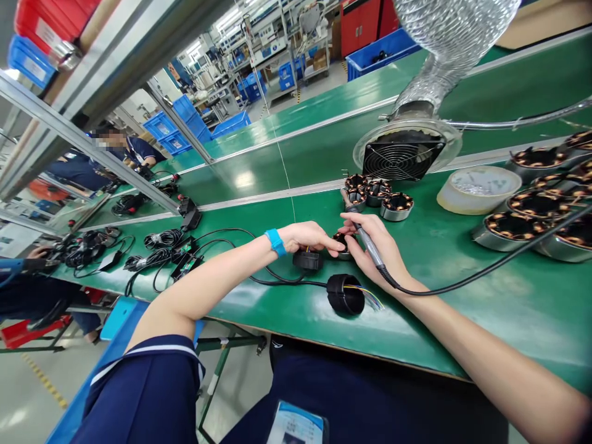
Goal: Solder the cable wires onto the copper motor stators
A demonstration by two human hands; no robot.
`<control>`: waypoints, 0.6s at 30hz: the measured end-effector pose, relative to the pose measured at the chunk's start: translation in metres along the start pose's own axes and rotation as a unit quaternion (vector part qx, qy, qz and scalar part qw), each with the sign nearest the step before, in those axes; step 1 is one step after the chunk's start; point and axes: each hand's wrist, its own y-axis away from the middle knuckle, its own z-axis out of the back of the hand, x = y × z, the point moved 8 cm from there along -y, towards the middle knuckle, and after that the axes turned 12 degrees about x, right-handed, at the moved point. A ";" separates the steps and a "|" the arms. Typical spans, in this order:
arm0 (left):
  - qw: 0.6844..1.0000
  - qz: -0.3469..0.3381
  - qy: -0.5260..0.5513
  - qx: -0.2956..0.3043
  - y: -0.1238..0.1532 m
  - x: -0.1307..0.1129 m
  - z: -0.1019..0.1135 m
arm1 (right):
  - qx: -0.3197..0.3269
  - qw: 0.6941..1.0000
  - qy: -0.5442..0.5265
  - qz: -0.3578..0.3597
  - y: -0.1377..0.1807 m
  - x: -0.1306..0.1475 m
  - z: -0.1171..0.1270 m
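Observation:
My right hand (377, 246) is closed round a soldering iron (370, 245), its front end pointing away from me. Its thumb and lower fingers also reach a small copper-wound motor stator (340, 237). My left hand (312, 237), with a blue wristband, pinches the same stator from the left; the fingers hide much of it. Below the left hand sits a black round housing (308, 259) with a cable. Nearer to me, another black cylindrical housing (345, 296) lies on its side, coloured wires coming out of its opening.
Several small stators (396, 206) stand beyond my hands. A white tub (478, 190) and larger stators (513, 228) are at right. A fume fan (402, 157) with a foil duct hangs above. Cables (161, 240) lie left on the green bench (462, 320). A co-worker (134, 151) sits at far left.

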 end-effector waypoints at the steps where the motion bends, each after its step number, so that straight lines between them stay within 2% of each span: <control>1: 1.000 0.000 0.011 -0.001 0.001 0.000 0.001 | -0.001 1.000 0.004 0.003 0.000 0.000 0.000; 5: 1.000 0.001 0.024 0.002 0.007 0.003 0.009 | -0.001 1.000 0.012 0.012 -0.001 0.003 -0.001; 13: 0.996 -0.038 0.041 0.075 0.017 0.012 0.012 | 0.006 1.000 0.012 0.008 -0.002 0.005 -0.001; 18: 0.997 -0.051 0.052 0.015 0.016 0.015 0.019 | 0.000 1.000 0.015 0.010 -0.002 0.003 -0.001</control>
